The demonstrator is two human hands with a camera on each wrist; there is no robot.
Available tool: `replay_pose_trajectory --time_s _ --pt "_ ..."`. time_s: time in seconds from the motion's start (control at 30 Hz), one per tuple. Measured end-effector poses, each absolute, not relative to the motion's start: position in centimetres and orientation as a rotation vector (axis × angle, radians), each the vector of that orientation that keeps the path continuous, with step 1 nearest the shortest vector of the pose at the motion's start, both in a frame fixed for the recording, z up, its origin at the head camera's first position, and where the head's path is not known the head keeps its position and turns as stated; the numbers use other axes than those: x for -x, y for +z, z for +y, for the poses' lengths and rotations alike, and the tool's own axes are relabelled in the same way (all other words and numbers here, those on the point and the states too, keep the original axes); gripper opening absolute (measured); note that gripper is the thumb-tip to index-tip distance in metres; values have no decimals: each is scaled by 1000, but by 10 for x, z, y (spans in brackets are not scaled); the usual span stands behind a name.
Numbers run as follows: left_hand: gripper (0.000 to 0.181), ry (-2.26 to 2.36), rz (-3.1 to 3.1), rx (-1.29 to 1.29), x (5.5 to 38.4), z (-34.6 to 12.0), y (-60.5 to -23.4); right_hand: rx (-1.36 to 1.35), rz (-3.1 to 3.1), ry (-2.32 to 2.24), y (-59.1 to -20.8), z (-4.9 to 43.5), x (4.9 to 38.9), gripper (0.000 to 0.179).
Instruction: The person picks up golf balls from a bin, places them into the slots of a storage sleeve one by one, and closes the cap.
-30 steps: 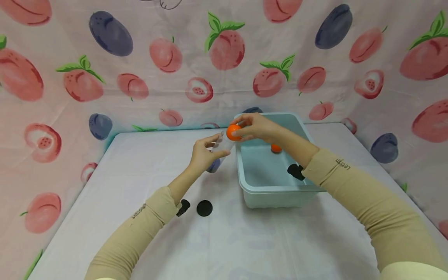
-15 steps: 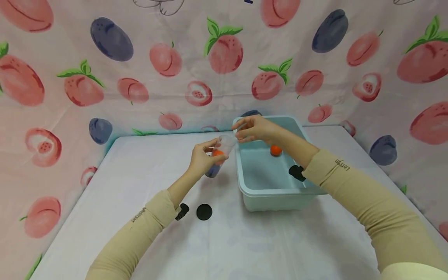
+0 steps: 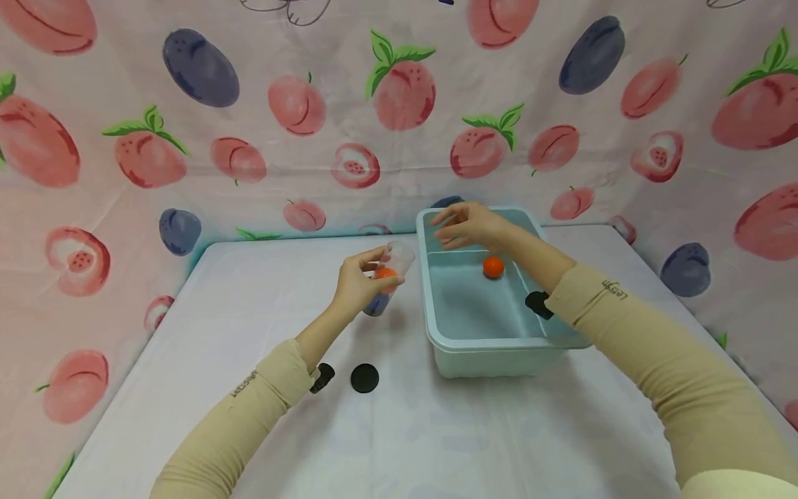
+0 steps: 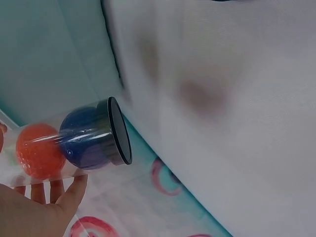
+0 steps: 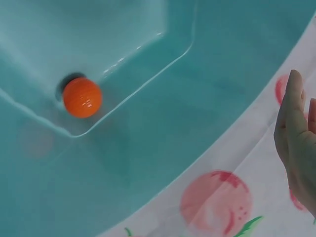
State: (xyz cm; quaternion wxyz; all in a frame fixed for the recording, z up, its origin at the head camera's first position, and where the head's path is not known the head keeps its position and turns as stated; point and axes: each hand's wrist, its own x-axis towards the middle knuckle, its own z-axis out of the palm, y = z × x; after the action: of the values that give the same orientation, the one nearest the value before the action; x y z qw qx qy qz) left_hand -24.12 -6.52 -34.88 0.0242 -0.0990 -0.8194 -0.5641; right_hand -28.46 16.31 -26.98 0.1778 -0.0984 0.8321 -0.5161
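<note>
My left hand (image 3: pixel 360 278) grips a clear plastic tube (image 3: pixel 401 254) above the table, left of the bin, tilted with its open end up to the right. Inside the tube a blue ball (image 4: pixel 85 138) rests against the black end cap (image 4: pixel 118 131), and an orange ball (image 4: pixel 40 151) lies behind it. My right hand (image 3: pixel 474 227) is over the back of the pale blue bin (image 3: pixel 499 342), fingers loosely bent and holding nothing. Another orange ball (image 3: pixel 493 267) sits on the bin's floor, seen also in the right wrist view.
A flat black disc (image 3: pixel 364 378) lies on the white table (image 3: pixel 399 443), in front of the tube. The black wrist camera (image 3: pixel 323 378) sits at my left cuff, another black camera (image 3: pixel 539 304) at the right one. A fruit-print cloth (image 3: pixel 249 104) hangs behind the table.
The orange ball that my right hand held at the tube's mouth has dropped into the tube. My right hand has let go and moved right, over the bin. The left hand keeps its hold.
</note>
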Motion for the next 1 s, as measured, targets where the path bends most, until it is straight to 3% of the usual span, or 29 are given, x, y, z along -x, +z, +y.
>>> replay_pose_trajectory --time_s 0.63,1.0 --pt "58 -1793 -2512 253 240 -75 -351 339 2525 -1268 -288 189 308 35" --pt "59 -1818 -2501 236 241 -82 -351 220 2624 -978 -300 198 320 37"
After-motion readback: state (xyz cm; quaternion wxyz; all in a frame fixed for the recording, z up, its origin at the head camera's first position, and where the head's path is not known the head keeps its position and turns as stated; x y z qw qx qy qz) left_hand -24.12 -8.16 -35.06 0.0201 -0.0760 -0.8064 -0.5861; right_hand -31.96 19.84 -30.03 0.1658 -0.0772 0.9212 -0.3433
